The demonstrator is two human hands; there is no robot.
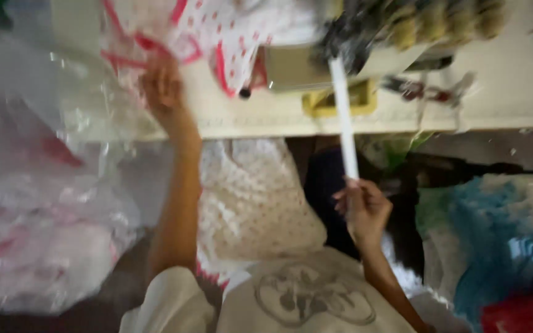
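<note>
My left hand (163, 89) reaches forward onto the white table (279, 114) and grips the edge of a white cloth with red dots and red trim (217, 31). My right hand (363, 209) is closed around the lower end of a long white stick (343, 117), held nearly upright below the table edge. The stick's top ends in a dark, fuzzy brush-like head (347, 31). More of the dotted cloth (254, 197) hangs down over my lap. The picture is blurred.
Clear plastic bags with pink and white cloth (38, 216) pile up at the left. Blue, white and red fabric (501, 246) lies at the right. A yellow object (340, 102) and a beige machine part (291, 68) sit on the table.
</note>
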